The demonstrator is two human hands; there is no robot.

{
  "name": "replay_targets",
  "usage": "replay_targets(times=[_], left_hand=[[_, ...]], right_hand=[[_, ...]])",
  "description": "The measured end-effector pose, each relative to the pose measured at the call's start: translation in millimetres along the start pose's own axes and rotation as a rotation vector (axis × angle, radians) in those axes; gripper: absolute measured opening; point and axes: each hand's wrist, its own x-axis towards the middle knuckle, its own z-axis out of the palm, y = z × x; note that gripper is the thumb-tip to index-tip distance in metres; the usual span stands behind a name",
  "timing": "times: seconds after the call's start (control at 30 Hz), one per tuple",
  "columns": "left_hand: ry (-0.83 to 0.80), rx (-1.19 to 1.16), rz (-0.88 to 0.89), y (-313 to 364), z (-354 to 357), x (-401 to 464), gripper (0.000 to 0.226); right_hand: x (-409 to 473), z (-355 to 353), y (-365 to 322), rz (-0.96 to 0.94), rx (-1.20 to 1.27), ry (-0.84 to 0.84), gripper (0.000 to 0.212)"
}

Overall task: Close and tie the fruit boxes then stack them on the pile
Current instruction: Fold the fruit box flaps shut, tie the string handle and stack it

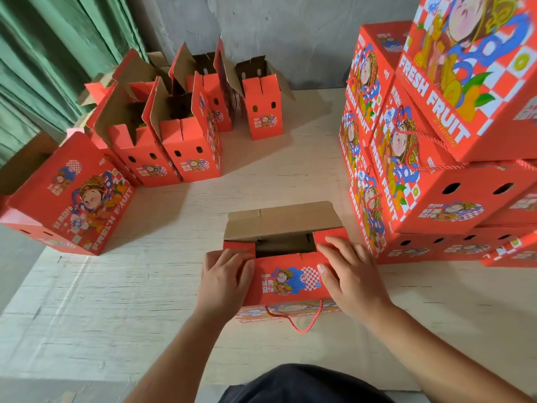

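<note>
While both arms reach forward: the two hands sit on one red box [286, 279] near the front middle of the tabletop [145, 286].
Left hand [225, 279]: fingers lie mostly straight and press down the small red flap at the left end; thumb rests on the box front.
Right hand [350, 274]: fingers spread flat over the red flap at the right end; thumb lies on the box front. It curls round nothing.
Box: red cardboard, long and square-edged, with a cartoon picture on its front. Its big brown lid flap [282, 221] stands up at the back, so the top is open.
Cord [299, 319]: red twisted string, hanging in a loop below the box front.
Open boxes [174, 141]: same red card, plain brown inside, flaps up, in a bunch at the far left.
Pile [436, 155]: shut red boxes stacked at the right, just beside the right hand.
Tabletop: pale wood with streaky grain.
</note>
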Motion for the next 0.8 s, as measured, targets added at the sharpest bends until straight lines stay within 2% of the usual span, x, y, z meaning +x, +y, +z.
replay_targets(times=[0.13, 0.2, 0.27, 0.37, 0.5, 0.63, 0.7, 0.77, 0.8], left_hand=[[0.003, -0.034, -0.024, 4.0, -0.7, 0.1, 0.045], [-0.019, -0.03, -0.136, 7.3, 1.9, 5.0, 0.044], [-0.077, -0.022, -0.283, 9.3, 3.4, 14.4, 0.062], [-0.15, -0.009, -0.396, 12.0, 1.7, 34.3, 0.087], [-0.167, 0.015, -0.395, 13.5, 7.5, 52.3, 0.099], [-0.089, -0.109, -0.372, 7.3, 11.9, 48.6, 0.103], [-0.005, -0.381, -0.369, 3.4, 12.7, 42.0, 0.103], [0.123, -0.725, -0.318, 1.5, 10.8, 33.7, 0.086], [0.198, -0.802, -0.287, 1.4, 8.9, 29.8, 0.067]], right_hand=[[-0.3, -0.8, 0.9, 0.023, 0.081, 0.069, 0.043], [2.7, -2.3, -0.4, 0.042, 0.026, 0.026, 0.047], [10.7, -3.1, -1.7, 0.089, -0.048, -0.074, 0.056], [34.7, 4.0, 2.0, 0.294, -0.019, -0.213, 0.068], [74.6, 11.9, 10.1, 0.676, 0.38, -0.303, 0.093], [75.3, 14.2, 10.8, 0.736, 0.734, -0.052, 0.082], [70.9, 9.4, 11.3, 0.78, 0.907, 0.07, 0.087], [68.5, 4.7, 11.4, 0.812, 0.999, 0.141, 0.085], [68.0, 4.2, 12.1, 0.849, 1.056, 0.159, 0.082]])
